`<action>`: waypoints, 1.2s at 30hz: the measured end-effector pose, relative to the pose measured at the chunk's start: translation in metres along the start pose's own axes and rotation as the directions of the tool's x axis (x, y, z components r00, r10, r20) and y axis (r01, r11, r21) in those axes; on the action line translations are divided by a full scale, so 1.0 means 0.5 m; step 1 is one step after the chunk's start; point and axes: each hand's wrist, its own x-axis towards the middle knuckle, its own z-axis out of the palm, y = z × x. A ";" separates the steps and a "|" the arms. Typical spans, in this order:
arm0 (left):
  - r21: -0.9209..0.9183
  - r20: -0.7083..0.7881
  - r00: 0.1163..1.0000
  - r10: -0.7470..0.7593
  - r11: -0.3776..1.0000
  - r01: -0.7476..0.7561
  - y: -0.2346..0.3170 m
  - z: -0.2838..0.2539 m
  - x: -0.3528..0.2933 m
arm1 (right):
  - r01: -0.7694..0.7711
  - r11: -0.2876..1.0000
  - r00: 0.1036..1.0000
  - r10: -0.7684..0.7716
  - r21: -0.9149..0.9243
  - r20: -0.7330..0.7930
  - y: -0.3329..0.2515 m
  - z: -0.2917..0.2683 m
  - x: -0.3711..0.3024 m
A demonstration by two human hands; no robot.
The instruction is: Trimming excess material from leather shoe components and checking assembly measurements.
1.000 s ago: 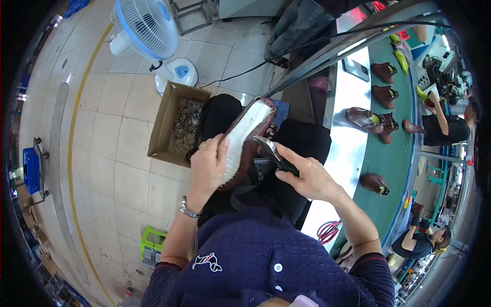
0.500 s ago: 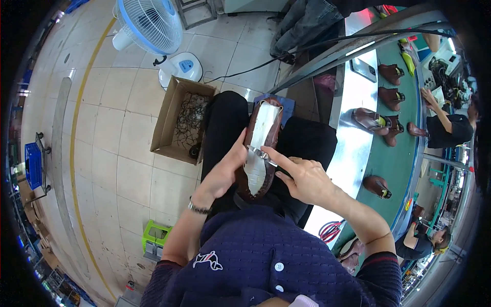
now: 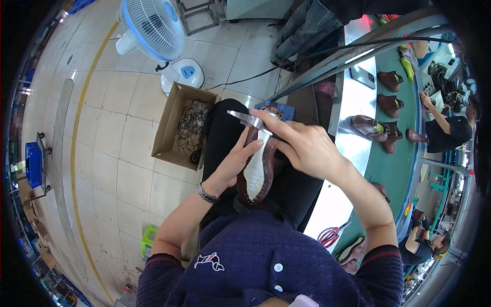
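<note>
Shifted since half a second ago: the metal hand tool (image 3: 254, 122), from across the middle of the sole to over the shoe's far end, with the right hand (image 3: 308, 147) moving along. Brown shoe (image 3: 258, 166) is held just to the right of the cardboard box (image 3: 164, 123), pale sole face (image 3: 254, 179) upward. Left hand (image 3: 236, 162), also right of the box, grips the shoe's side, its thumb on the sole. Right hand is closed round the tool; whether the tool touches the shoe cannot be told. As to progress, the leather edge appears turned in around the near end, and no outsole is seen fitted. Work with the tool is judged under way; tool and hand partly cover the far end, so what is left there cannot be determined. Well to the right of the box, other shoes (image 3: 390, 105) sit on the green conveyor (image 3: 383, 166), apart from both hands.
</note>
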 end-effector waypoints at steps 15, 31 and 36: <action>0.023 -0.053 0.997 -0.065 0.998 0.066 0.019 -0.014 -0.005 | -0.044 0.963 0.983 0.088 -0.265 0.158 0.020 0.033 -0.005; -0.264 0.139 0.989 -0.049 0.961 0.085 -0.023 -0.056 -0.044 | -0.197 0.977 0.960 0.210 -0.081 0.186 0.006 0.094 -0.038; -0.495 0.221 0.967 -0.128 0.839 0.225 -0.053 -0.024 -0.073 | -0.215 0.972 0.951 0.231 -0.096 0.205 -0.001 0.087 -0.038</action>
